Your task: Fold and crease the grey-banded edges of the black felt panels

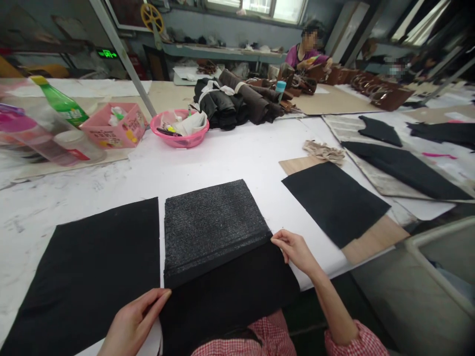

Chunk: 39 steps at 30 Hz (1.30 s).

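A black fabric piece [230, 296] hangs partly over the table's front edge, its upper edge lying along a dark, speckled rectangular panel [215, 220]. My left hand [135, 316] pinches the left end of that edge between thumb and fingers. At the right end, my right hand [295, 247] pinches the edge near the panel's lower right corner. To the left lies a larger black fabric sheet [107, 267], flat on the white table surface. Another black piece [337, 198] rests on a tan board [382, 237] to the right.
A pink basin [180, 143] with small items, a pink box [111, 131] and bottles, one a green bottle [61, 101], stand at the back left. Rolled dark material [252, 96] lies behind. A crumpled beige cloth [324, 151] is at right, with a grey bin [419, 277] below. Someone sits across the table.
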Available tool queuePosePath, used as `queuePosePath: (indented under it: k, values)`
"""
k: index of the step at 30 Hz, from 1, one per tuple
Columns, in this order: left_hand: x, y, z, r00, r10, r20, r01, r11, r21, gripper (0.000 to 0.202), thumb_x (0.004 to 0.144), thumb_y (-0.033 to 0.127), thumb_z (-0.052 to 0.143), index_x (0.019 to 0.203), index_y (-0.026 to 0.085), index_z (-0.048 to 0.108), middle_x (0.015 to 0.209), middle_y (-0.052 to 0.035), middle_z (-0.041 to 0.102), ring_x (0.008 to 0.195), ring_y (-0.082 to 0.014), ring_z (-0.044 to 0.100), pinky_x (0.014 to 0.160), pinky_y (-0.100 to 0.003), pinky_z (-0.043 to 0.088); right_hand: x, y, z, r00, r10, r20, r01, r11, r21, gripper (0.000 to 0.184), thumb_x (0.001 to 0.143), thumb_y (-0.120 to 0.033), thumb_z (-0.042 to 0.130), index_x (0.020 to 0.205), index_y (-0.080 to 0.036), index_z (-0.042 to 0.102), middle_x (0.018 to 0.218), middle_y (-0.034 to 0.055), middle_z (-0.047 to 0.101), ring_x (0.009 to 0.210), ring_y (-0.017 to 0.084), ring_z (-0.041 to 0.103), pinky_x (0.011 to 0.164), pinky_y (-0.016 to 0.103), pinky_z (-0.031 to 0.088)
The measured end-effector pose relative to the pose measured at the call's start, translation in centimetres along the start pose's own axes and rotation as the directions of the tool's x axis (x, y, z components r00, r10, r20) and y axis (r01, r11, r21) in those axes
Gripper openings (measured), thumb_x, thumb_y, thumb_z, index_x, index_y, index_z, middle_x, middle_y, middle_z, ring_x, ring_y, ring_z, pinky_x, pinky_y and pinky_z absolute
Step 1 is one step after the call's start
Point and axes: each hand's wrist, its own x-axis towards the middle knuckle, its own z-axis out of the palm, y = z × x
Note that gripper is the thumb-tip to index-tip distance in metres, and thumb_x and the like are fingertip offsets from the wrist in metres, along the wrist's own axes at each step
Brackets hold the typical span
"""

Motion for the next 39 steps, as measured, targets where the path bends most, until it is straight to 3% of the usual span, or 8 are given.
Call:
queuePosePath:
  k: [5, 14, 19, 24, 26, 29, 33, 39]
  values:
    - [-0.5, -0.6, -0.2, 0.999, -0.002, -0.043, 0.002, 1.000, -0.016, 0.040, 0.080, 0.061, 0.061, 0.092, 0.026, 0.077, 0.094, -0.0005, 0.076, 0.088, -0.0237, 0.073, 0.081, -0.025, 0.056, 0.2, 0.2, 0.3, 1.000, -0.017, -0.002, 0.017, 1.000, -0.006, 0.022, 0.092, -0.042, 0.056, 0.087, -0.020, 0.060, 0.056, -0.0075, 0.051, 0.038, 0.008, 0.045, 0.040, 0.020, 0.032]
    - [-1.3, 0.7, -0.6, 0.998, -0.055, 0.008, 0.055, 0.998, -0.023, 0.042, 0.088, 0.059, 0.051, 0.082, 0.022, 0.070, 0.065, 0.0011, 0.065, 0.063, -0.0177, 0.064, 0.065, -0.022, 0.050, 0.3, 0.8, 0.7, 0.998, -0.041, -0.047, 0.037, 0.996, -0.082, 0.022, 0.093, -0.043, 0.055, 0.088, -0.021, 0.060, 0.059, -0.0063, 0.055, 0.040, 0.009, 0.047, 0.041, 0.021, 0.035]
    - [-2.0, 0.5, -0.9, 0.993, -0.108, 0.051, 0.102, 0.989, 0.105, 0.034, 0.093, 0.049, 0.046, 0.102, 0.025, 0.067, 0.080, 0.0009, 0.071, 0.075, -0.0186, 0.068, 0.071, -0.024, 0.049, 0.4, 1.0, 0.8, 0.999, -0.052, -0.013, 0.050, 0.993, -0.106, 0.023, 0.093, -0.045, 0.054, 0.092, -0.022, 0.059, 0.059, -0.0065, 0.054, 0.041, 0.010, 0.047, 0.043, 0.022, 0.036]
    - [-1.7, 1.1, -1.9, 0.981, -0.126, -0.147, 0.174, 0.903, 0.393, 0.028, 0.094, 0.043, 0.045, 0.114, 0.033, 0.063, 0.106, 0.0009, 0.072, 0.085, -0.0222, 0.071, 0.070, -0.029, 0.048, 0.1, 0.6, 0.7, 0.997, -0.075, -0.005, 0.074, 0.993, -0.091, 0.022, 0.094, -0.044, 0.054, 0.092, -0.022, 0.059, 0.057, -0.0069, 0.052, 0.042, 0.010, 0.046, 0.045, 0.021, 0.036]
    - [-0.7, 2.7, -1.8, 0.986, -0.046, -0.159, 0.105, 0.918, 0.383, 0.027, 0.095, 0.044, 0.046, 0.114, 0.032, 0.061, 0.107, 0.0007, 0.070, 0.085, -0.0209, 0.070, 0.071, -0.029, 0.049, -0.1, 0.5, 0.7, 0.997, -0.078, 0.003, 0.078, 0.995, -0.067, 0.023, 0.094, -0.045, 0.055, 0.093, -0.022, 0.060, 0.063, -0.0057, 0.055, 0.043, 0.009, 0.046, 0.045, 0.021, 0.035]
    - [1.5, 6.5, -0.2, 0.990, 0.143, -0.015, -0.133, 0.951, 0.277, 0.024, 0.099, 0.036, 0.042, 0.114, 0.028, 0.060, 0.105, -0.0009, 0.067, 0.091, -0.0181, 0.067, 0.078, -0.028, 0.050, -0.4, 0.3, 0.7, 0.997, -0.074, 0.018, 0.075, 0.997, -0.025, 0.025, 0.093, -0.047, 0.057, 0.095, -0.022, 0.061, 0.070, -0.0043, 0.058, 0.044, 0.008, 0.044, 0.044, 0.021, 0.034]
    - [4.6, 11.7, 3.7, 0.909, 0.365, 0.201, -0.404, 0.892, 0.204, 0.027, 0.097, 0.022, 0.045, 0.121, 0.025, 0.057, 0.111, -0.0040, 0.063, 0.101, -0.0193, 0.061, 0.088, -0.033, 0.050, -0.7, 0.2, 0.4, 0.996, -0.078, 0.031, 0.078, 0.997, 0.007, 0.027, 0.091, -0.048, 0.060, 0.095, -0.022, 0.062, 0.064, -0.0052, 0.054, 0.044, 0.008, 0.043, 0.045, 0.022, 0.034]
    - [6.5, 15.8, 8.5, 0.855, 0.478, 0.202, -0.518, 0.809, 0.279, 0.045, 0.094, 0.023, 0.054, 0.139, 0.019, 0.043, 0.123, -0.0106, 0.059, 0.112, -0.0252, 0.055, 0.097, -0.044, 0.047, -1.5, 0.1, 0.0, 0.998, -0.061, 0.022, 0.060, 0.998, 0.031, 0.032, 0.088, -0.052, 0.062, 0.093, -0.021, 0.065, 0.057, -0.0049, 0.051, 0.044, 0.010, 0.045, 0.045, 0.023, 0.035]
